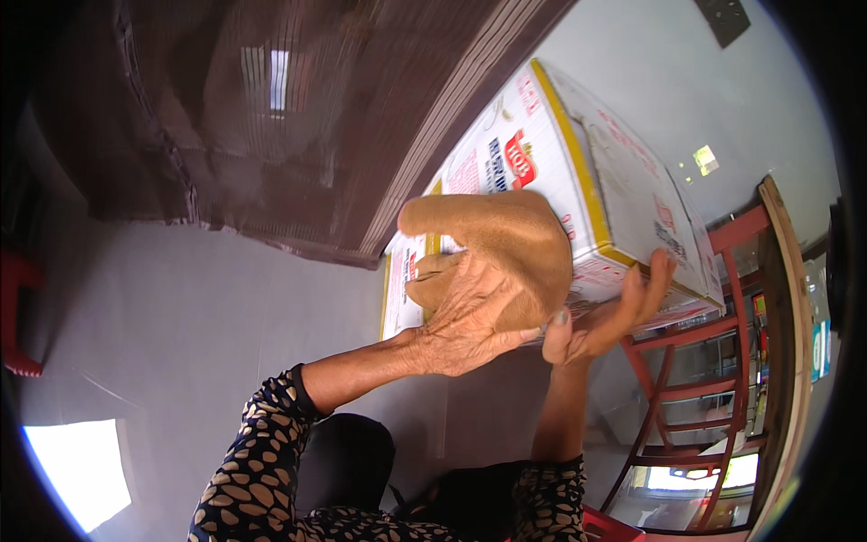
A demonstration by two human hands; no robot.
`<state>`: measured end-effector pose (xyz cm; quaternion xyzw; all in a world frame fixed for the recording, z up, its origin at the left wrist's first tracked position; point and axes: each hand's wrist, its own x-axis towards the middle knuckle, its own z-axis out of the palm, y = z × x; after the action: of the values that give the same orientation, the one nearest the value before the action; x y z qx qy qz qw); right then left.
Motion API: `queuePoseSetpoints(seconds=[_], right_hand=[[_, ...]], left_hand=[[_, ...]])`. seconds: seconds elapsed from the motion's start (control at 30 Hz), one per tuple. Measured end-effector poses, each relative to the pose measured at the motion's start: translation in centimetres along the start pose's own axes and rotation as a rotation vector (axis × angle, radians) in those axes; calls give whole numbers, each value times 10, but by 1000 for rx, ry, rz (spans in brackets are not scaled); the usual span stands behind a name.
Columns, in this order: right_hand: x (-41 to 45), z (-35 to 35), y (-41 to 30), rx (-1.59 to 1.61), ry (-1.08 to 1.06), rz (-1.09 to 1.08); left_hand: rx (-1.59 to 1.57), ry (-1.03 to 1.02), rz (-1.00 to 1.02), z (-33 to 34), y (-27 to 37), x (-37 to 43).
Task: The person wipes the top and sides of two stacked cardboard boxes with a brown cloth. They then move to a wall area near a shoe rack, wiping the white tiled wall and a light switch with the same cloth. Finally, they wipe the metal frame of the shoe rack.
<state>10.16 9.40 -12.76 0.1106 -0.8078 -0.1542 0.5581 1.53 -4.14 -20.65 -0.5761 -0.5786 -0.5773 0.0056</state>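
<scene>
A tan, soft suede-like piece, perhaps a shoe upper or a folded fabric part, lies over my left hand, whose fingers are hidden under or inside it. The thumb of that hand pinches the piece's lower edge. My right hand is just right of the piece, its thumb near the left thumb and its other fingers raised and spread in front of a carton. That large white cardboard carton with yellow edges and printing stands right beyond both hands. Whether the right hand touches the piece cannot be told.
Dark brown, sheer plastic-like sheeting hangs or stands at the upper left. Below it stretches a grey floor. A red chair frame stands at the right beside a wooden edge. Part of a red stool shows at the far left.
</scene>
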Motion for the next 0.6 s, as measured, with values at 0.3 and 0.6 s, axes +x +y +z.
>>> queuePoseSetpoints(seconds=[0.3, 0.6], right_hand=[[-37, -28, -11, 117, -103, 189], [-51, -19, -23, 154, -14, 210]], left_hand=[[-236, 157, -198, -29, 25, 68], [-66, 70, 42, 5, -14, -10]])
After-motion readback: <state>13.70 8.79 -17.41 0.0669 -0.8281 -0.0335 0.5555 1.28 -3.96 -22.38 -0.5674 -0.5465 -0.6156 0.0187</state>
